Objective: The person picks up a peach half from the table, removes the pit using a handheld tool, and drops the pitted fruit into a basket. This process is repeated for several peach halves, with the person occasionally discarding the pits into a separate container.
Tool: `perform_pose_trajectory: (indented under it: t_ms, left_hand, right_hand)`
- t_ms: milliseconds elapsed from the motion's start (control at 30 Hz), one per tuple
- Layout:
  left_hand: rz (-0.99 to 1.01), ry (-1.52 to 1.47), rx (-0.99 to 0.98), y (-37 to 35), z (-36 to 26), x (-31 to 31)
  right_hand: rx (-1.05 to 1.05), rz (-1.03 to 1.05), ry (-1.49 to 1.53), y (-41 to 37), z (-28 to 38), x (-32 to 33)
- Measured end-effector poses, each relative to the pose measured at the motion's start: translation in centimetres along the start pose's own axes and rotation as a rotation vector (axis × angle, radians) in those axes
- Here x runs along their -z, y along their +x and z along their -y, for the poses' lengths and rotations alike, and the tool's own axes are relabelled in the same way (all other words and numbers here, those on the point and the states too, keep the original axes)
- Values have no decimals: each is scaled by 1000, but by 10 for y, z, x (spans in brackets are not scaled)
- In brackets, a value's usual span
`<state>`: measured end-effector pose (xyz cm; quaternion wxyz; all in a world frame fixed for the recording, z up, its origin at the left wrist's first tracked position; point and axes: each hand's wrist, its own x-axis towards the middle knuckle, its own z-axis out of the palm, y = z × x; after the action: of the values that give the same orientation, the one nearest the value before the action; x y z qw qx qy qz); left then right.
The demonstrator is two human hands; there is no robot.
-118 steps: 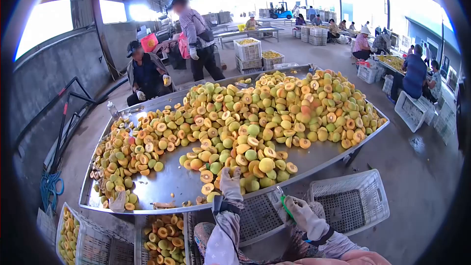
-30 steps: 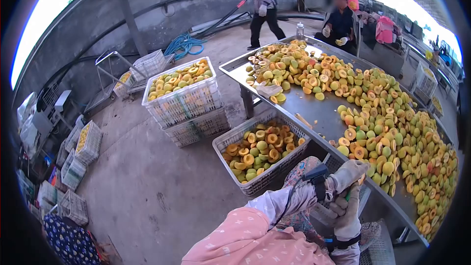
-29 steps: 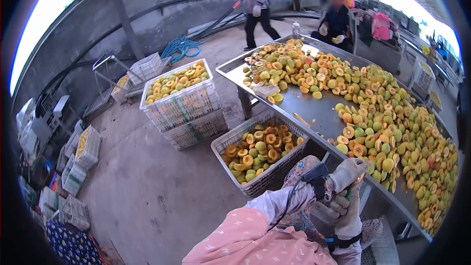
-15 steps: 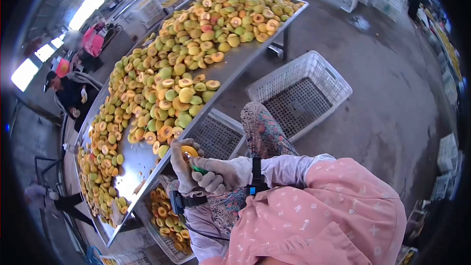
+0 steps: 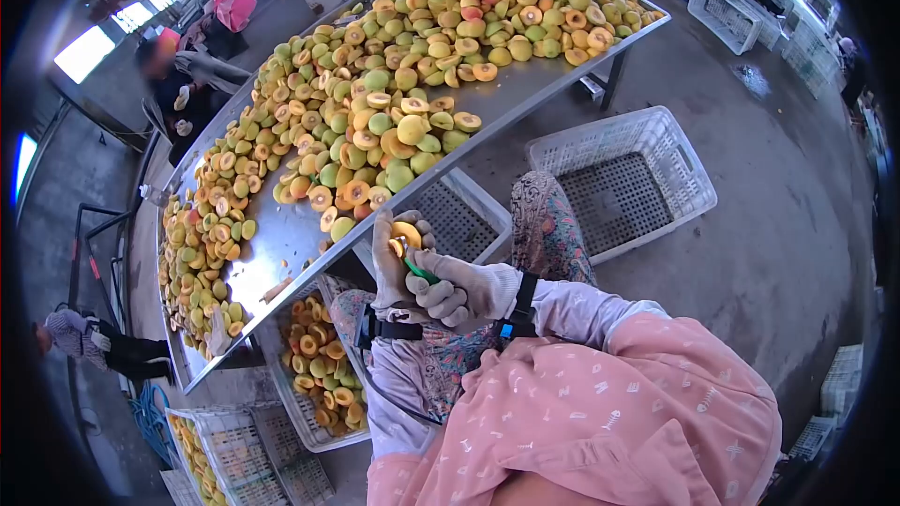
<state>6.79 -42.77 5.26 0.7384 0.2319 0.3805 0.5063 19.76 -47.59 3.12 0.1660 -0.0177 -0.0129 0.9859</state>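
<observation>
Off the table [image 5: 281,245] now, left hand [image 5: 388,270] with peach half [image 5: 406,233] beside green tool [image 5: 422,273].

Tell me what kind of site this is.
Probably a fruit-processing shed. A long metal table is heaped with halved peaches, white plastic crates stand beside it, and the left hand holds a peach half while the right hand grips a green-handled tool.
</observation>
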Motion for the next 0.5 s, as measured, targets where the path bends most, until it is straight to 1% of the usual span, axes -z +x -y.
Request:
perform_pose_trajectory:
  t_ms: [33,67,100,167,233,300,333,367,400,433,500]
  left_hand:
    - [-11,-65,50,8,3,7]
    - [-74,-9,46,13,3,8]
    - [-108,-27,12,18,6,13]
    - [-252,126,-306,67,30,70]
    - [-658,1085,-695,90,41,89]
    - [-666,1249,-835,95,42,103]
    - [-688,1292,-792,85,34,81]
    - [-715,1335,-735,70,28,63]
    - [-699,1348,-784,72,29,69]
    - [-723,1337,-788,74,30,76]
    - [-702,1288,-734,78,33,84]
  right_hand:
    - [44,-87,-97,1,4,-1]
    - [50,-94,-171,6,11,9]
    - [48,-93,-193,10,15,20]
    - [305,-320,-626,19,23,33]
    - [303,-633,-992,18,39,28]
    - [181,-794,-1066,19,51,34]
    - [183,-782,-1094,17,59,29]
    - [303,-783,-1052,14,61,23]
    - [416,-780,-1002,12,64,20]
    - [577,-749,-885,12,71,24]
    - [672,-767,-907,-12,85,-5]
